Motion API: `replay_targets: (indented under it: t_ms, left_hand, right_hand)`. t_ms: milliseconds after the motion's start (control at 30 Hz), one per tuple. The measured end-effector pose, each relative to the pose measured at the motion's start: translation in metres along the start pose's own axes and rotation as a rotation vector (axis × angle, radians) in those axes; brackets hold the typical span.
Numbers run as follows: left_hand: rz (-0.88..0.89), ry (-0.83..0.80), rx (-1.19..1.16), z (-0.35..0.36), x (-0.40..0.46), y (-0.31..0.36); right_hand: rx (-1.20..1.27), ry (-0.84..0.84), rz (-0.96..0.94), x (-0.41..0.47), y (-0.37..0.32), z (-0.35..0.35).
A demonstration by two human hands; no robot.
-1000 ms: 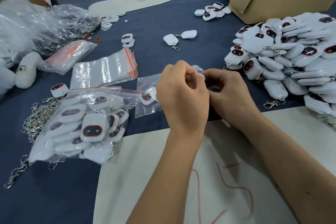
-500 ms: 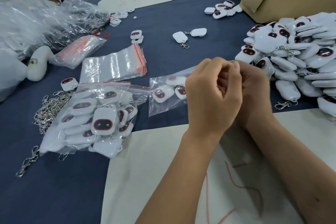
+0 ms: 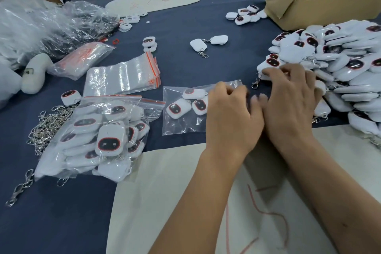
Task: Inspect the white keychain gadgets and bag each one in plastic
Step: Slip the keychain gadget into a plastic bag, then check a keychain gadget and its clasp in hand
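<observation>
A large heap of white keychain gadgets (image 3: 340, 64) with dark red-rimmed faces lies at the right. My right hand (image 3: 292, 101) reaches onto the heap's left edge, its fingers spread and touching gadgets there. My left hand (image 3: 231, 117) lies over the right end of a small clear bag (image 3: 185, 123) that holds three gadgets. Its fingers are bent and blurred, and what is under them is hidden. A fuller zip bag of gadgets (image 3: 99, 136) sits at the left. A stack of empty zip bags (image 3: 123, 76) lies behind it.
A pile of metal chains (image 3: 47, 126) lies at the left, and crumpled plastic (image 3: 51, 24) at the far left. A cardboard box (image 3: 321, 8) with a red sign stands at the back right. Loose gadgets (image 3: 208, 42) are scattered mid-table. A white sheet (image 3: 165, 202) lies under my forearms.
My hands were together in front of me, working on something small. They have parted: the right moved out to the heap, the left dropped onto the small bag.
</observation>
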State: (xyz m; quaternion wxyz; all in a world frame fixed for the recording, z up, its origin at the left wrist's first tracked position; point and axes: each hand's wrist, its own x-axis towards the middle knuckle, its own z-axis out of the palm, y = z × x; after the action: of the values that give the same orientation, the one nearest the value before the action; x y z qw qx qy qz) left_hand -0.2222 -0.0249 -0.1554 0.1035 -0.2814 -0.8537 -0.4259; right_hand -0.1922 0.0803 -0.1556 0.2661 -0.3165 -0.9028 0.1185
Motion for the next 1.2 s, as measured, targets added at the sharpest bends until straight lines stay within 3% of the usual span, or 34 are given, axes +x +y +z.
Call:
replay_targets:
  t_ms: [167,400,533,667,833,1000,1200]
  left_hand:
    - [-0.073,-0.043,0.025,-0.005,0.005,-0.012]
    - [-0.064,-0.013,0.061,-0.014,0.013,-0.029]
    - [-0.073,0.009,-0.051,-0.015,0.014,-0.028]
    - [-0.185,0.011,-0.202,-0.02,0.019,-0.028]
    - [-0.409,-0.045,-0.52,-0.025,0.023,-0.024]
    - [-0.453,-0.014,-0.631,-0.03,0.024,-0.025]
    - [-0.402,-0.009,-0.637,-0.031,0.024,-0.027]
  right_hand:
    - [0.148,-0.077,0.014,-0.005,-0.005,0.002]
    - [0.036,-0.079,-0.019,-0.008,-0.004,0.003]
    - [0.055,-0.058,-0.065,-0.001,0.0,0.005]
    - [0.459,0.013,-0.036,0.0,0.002,0.008]
    - [1.031,-0.13,0.053,0.0,-0.005,0.011]
    - [1.128,-0.314,0.018,0.001,-0.003,0.012]
    - [1.23,-0.347,0.028,-0.001,-0.006,0.011]
